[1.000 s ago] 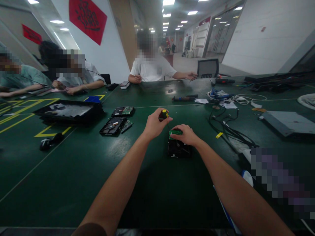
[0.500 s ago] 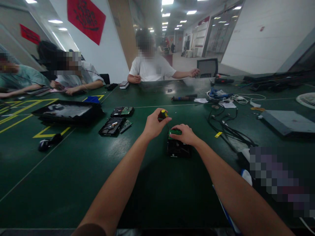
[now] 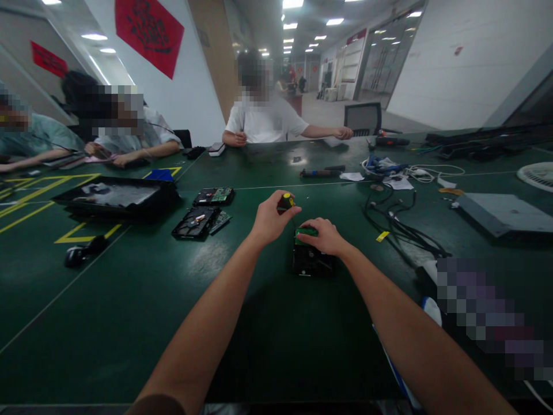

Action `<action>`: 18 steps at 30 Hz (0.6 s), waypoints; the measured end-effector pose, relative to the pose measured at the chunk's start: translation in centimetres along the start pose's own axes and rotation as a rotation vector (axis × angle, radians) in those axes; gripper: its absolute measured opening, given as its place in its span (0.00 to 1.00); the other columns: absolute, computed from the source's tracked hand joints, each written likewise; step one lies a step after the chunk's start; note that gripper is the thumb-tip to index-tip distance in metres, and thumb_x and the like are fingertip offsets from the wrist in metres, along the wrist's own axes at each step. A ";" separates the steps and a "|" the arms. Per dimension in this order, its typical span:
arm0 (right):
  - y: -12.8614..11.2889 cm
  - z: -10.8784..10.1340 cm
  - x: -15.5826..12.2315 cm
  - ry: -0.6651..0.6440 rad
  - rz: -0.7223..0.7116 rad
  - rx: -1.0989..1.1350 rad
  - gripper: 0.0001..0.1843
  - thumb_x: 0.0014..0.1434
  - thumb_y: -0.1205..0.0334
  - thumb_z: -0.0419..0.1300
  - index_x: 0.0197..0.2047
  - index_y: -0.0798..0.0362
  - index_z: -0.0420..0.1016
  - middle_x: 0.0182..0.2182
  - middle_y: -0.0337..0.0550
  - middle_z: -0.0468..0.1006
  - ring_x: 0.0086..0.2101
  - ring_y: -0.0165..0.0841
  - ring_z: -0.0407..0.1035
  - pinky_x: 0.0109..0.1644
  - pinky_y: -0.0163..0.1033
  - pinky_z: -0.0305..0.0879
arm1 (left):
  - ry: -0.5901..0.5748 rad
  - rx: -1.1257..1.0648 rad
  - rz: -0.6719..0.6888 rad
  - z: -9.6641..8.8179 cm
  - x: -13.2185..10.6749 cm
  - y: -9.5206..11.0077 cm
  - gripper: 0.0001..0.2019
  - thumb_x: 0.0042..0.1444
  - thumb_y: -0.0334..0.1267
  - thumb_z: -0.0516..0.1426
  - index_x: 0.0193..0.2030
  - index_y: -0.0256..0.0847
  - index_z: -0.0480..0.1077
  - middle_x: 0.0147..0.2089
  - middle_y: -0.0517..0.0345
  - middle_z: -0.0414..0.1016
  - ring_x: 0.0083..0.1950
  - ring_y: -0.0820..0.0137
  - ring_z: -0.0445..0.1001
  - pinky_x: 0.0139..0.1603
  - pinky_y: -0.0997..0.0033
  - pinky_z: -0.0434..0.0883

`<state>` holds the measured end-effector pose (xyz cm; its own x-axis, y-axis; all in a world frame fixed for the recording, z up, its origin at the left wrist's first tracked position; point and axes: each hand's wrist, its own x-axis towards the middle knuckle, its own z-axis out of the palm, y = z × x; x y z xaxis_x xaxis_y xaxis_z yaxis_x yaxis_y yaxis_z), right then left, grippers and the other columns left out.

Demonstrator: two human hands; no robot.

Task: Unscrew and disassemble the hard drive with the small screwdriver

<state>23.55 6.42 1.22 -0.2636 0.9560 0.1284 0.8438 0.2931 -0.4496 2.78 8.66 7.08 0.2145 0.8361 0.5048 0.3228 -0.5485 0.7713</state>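
A black hard drive [image 3: 311, 262] lies on the green table [image 3: 276, 328] in front of me, with a green circuit board [image 3: 306, 232] at its far end. My right hand [image 3: 325, 236] rests on that far end, fingers curled over the board. My left hand [image 3: 270, 218] is closed around a screwdriver with a yellow and black handle [image 3: 286, 202], held upright just left of the board. Its tip is hidden behind my fingers.
Two more opened drives [image 3: 197, 222] [image 3: 215, 196] lie to the left, beside a black tray [image 3: 116, 197]. Cables [image 3: 397, 227] and a grey panel [image 3: 501, 213] are on the right. Three people sit along the far and left edges.
Both hands stay on the drive and screwdriver. The person opposite has drawn the outstretched hand slightly along the table; my view has shifted a little.
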 end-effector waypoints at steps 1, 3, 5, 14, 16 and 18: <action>0.0 0.0 0.0 0.003 0.001 -0.002 0.24 0.62 0.35 0.61 0.55 0.38 0.80 0.48 0.47 0.78 0.51 0.46 0.69 0.52 0.49 0.64 | 0.000 -0.002 -0.002 0.0 0.0 0.0 0.13 0.57 0.37 0.67 0.48 0.43 0.72 0.44 0.56 0.79 0.43 0.68 0.79 0.44 0.67 0.76; 0.0 0.0 0.0 0.006 0.003 -0.006 0.23 0.63 0.37 0.61 0.55 0.38 0.80 0.48 0.47 0.78 0.51 0.46 0.69 0.52 0.49 0.64 | -0.001 -0.009 -0.002 0.0 0.0 -0.1 0.14 0.57 0.37 0.67 0.48 0.43 0.72 0.44 0.56 0.79 0.43 0.68 0.79 0.44 0.67 0.76; 0.0 0.0 0.0 0.006 0.007 -0.007 0.23 0.62 0.37 0.62 0.55 0.38 0.79 0.48 0.46 0.78 0.51 0.46 0.69 0.52 0.49 0.64 | 0.001 -0.015 0.001 0.0 0.0 0.0 0.14 0.57 0.37 0.67 0.48 0.43 0.72 0.44 0.56 0.79 0.43 0.68 0.78 0.44 0.67 0.76; 0.0 0.1 0.1 0.006 0.014 0.004 0.22 0.61 0.38 0.63 0.54 0.37 0.80 0.49 0.45 0.79 0.51 0.46 0.70 0.51 0.49 0.65 | -0.004 -0.025 -0.003 0.1 -0.1 0.3 0.14 0.57 0.37 0.67 0.48 0.43 0.73 0.43 0.56 0.79 0.43 0.67 0.79 0.45 0.66 0.76; 0.1 0.2 0.2 0.008 0.012 0.007 0.22 0.61 0.38 0.63 0.55 0.37 0.80 0.49 0.45 0.79 0.51 0.46 0.71 0.51 0.50 0.65 | -0.005 -0.025 -0.005 0.1 -0.1 0.2 0.14 0.57 0.37 0.67 0.48 0.43 0.73 0.43 0.55 0.79 0.43 0.67 0.79 0.44 0.66 0.76; 0.2 0.2 0.2 0.008 0.008 0.015 0.23 0.61 0.37 0.63 0.55 0.36 0.80 0.49 0.45 0.79 0.51 0.46 0.71 0.51 0.50 0.66 | -0.003 -0.028 -0.003 0.1 -0.1 0.2 0.14 0.57 0.37 0.67 0.48 0.43 0.73 0.43 0.55 0.79 0.43 0.67 0.79 0.44 0.66 0.76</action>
<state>23.55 6.66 0.97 -0.2528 0.9585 0.1321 0.8389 0.2852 -0.4636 2.93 8.50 7.14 0.2159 0.8378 0.5015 0.2976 -0.5457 0.7834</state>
